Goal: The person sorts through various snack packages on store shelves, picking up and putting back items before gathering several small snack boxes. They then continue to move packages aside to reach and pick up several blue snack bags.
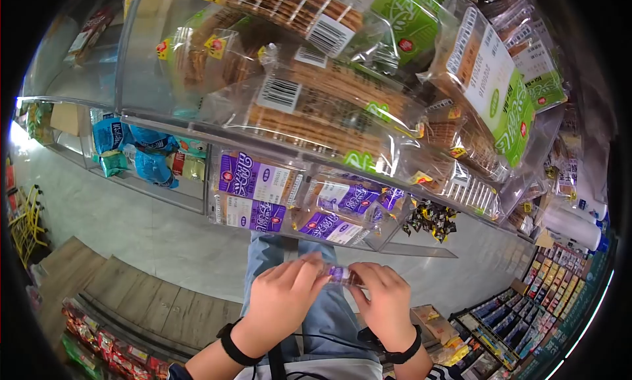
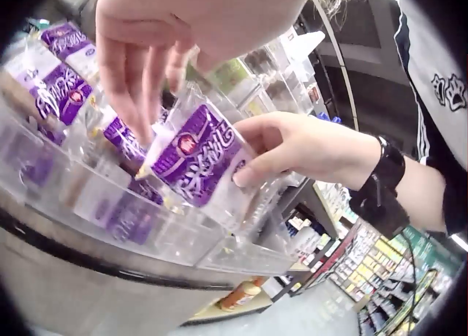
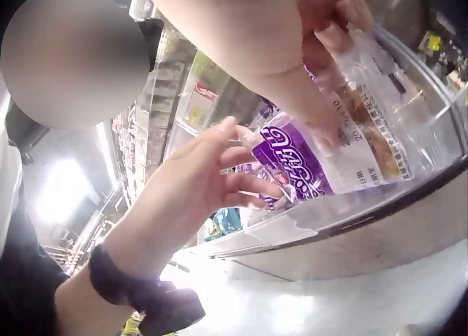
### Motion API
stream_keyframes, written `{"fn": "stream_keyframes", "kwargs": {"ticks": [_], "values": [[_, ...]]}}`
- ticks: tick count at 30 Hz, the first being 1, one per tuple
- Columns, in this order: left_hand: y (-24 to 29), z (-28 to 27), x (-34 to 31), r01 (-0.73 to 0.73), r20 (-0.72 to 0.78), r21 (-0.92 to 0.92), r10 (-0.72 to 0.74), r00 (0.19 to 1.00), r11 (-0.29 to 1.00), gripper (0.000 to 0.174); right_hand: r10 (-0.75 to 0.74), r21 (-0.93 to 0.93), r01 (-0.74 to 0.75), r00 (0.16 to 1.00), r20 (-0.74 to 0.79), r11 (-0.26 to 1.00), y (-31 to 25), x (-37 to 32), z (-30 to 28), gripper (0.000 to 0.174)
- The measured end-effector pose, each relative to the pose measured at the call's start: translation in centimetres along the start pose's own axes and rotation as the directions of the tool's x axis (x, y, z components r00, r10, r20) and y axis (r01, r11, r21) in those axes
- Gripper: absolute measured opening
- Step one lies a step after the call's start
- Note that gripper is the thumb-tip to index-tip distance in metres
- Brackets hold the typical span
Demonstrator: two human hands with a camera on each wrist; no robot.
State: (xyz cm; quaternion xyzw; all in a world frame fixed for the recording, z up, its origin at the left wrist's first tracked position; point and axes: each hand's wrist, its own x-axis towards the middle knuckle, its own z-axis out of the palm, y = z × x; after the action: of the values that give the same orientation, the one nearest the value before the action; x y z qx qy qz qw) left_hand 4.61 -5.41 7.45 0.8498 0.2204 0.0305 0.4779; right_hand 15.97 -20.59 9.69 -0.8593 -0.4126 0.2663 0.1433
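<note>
A small clear packet with a purple and white label [image 1: 340, 273] [image 2: 199, 159] [image 3: 307, 164] is held in front of the person's legs. My right hand [image 1: 387, 302] [image 2: 311, 149] [image 3: 274, 47] grips one end, its thumb on the label side. At the opposite end is my left hand [image 1: 280, 301] [image 2: 194, 28] [image 3: 186, 186], its fingers spread and loosely bent beside the packet's edge; whether its thumb pinches the wrapper is hidden. Brown food shows through the wrapper in the right wrist view.
Similar purple packets [image 1: 257, 176] [image 2: 58, 94] lie in a clear shelf bin beyond the hands. Above it, a larger bin holds green-labelled biscuit packs [image 1: 316, 116]. Blue packets [image 1: 155, 166] lie at left, dark wrapped sweets [image 1: 431, 222] at right. A stocked rack [image 1: 507, 321] stands lower right.
</note>
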Motion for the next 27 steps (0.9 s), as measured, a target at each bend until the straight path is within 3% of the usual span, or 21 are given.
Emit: {"fn": "stream_keyframes", "kwargs": {"ticks": [3, 8, 11, 14, 18, 23, 26, 27], "values": [[0.6, 0.3, 0.6, 0.002, -0.087, 0.084, 0.006, 0.996, 0.996, 0.028, 0.146, 0.050, -0.141, 0.983, -0.111, 0.989, 0.8, -0.9, -0.1, 0.040], [-0.3, 1.7, 2.4, -0.206, -0.073, 0.354, 0.247, 0.966, 0.912, 0.036, 0.502, 0.331, -0.439, 0.855, -0.134, 0.835, 1.1, -3.2, -0.7, 0.036], [-1.1, 2.4, 3.8, -0.272, -0.015, 0.420, 0.306, 0.952, 0.866, 0.039, 0.529, 0.472, -0.389, 0.823, -0.208, 0.791, 1.3, -2.9, -0.7, 0.034], [-1.6, 2.6, 4.4, -0.282, -0.030, 0.421, 0.324, 0.945, 0.862, 0.032, 0.534, 0.471, -0.405, 0.827, -0.177, 0.783, 1.9, -1.3, -0.3, 0.029], [-2.1, 3.4, 4.4, -0.249, -0.080, 0.400, 0.304, 0.949, 0.882, 0.028, 0.418, 0.191, -0.373, 0.842, -0.340, 0.908, 2.9, 2.9, 0.7, 0.023], [-2.4, 4.8, 4.6, -0.222, -0.162, 0.329, 0.287, 0.944, 0.918, 0.027, 0.381, 0.156, -0.348, 0.820, -0.428, 0.924, 3.2, 5.0, 0.9, 0.023], [-2.2, 5.0, 4.8, -0.239, -0.166, 0.379, 0.320, 0.933, 0.894, 0.028, 0.391, 0.204, -0.334, 0.809, -0.439, 0.920, 3.6, 5.4, 0.6, 0.021], [-2.4, 4.9, 4.6, -0.253, -0.105, 0.401, 0.318, 0.942, 0.880, 0.031, 0.401, 0.214, -0.340, 0.807, -0.434, 0.916, 3.6, 5.1, 0.6, 0.020]]}}
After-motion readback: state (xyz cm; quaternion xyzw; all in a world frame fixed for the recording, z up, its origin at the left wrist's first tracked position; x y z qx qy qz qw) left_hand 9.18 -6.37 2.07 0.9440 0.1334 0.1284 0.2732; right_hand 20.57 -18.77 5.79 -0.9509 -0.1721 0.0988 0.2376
